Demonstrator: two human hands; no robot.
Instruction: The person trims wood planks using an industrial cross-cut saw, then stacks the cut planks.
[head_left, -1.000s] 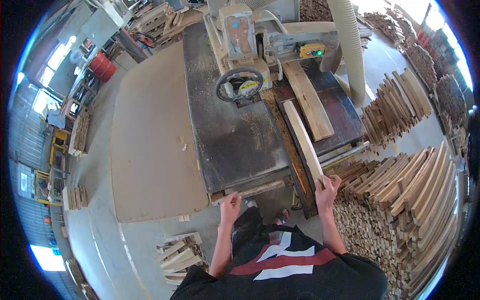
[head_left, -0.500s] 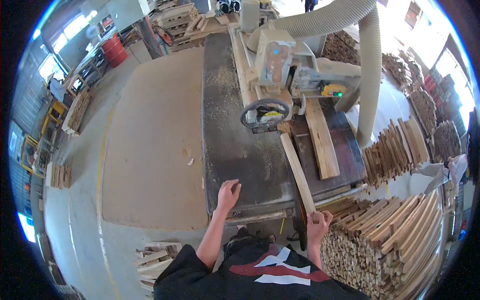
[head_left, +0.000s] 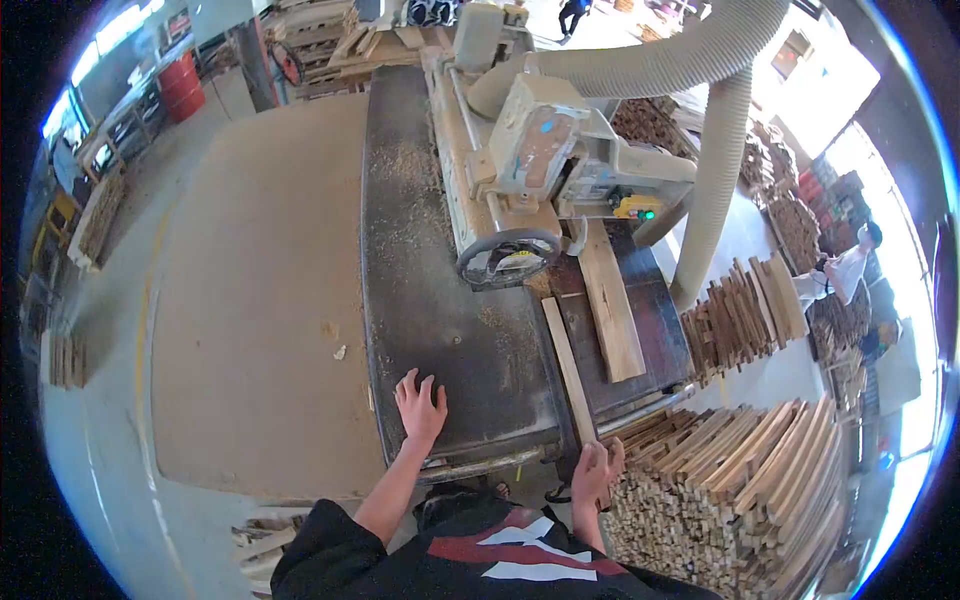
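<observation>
A narrow wooden strip [head_left: 570, 370] lies lengthwise on the dark machine table [head_left: 460, 370], its far end close to the sawdust beneath the machine head. My right hand [head_left: 597, 470] has its fingers closed at the strip's near end, by the table's front edge. To the left, my left hand [head_left: 421, 410] is over the table's front-left corner, fingers spread and holding nothing. A wider board [head_left: 607, 310] rests on the table right of the strip, with its far part hidden under the machine.
The machine head [head_left: 540, 140] with a handwheel [head_left: 508, 258] stands over the table, with a ribbed hose [head_left: 715, 180] behind. A large brown panel [head_left: 260, 300] adjoins at left. Stacked wood strips [head_left: 720, 480] are at right. A person in white [head_left: 848, 270] is farther right.
The view has swung, shifting the table leftward and slightly down. My left hand's fingers have spread and moved toward the table's left edge. A person at far right has come into view.
</observation>
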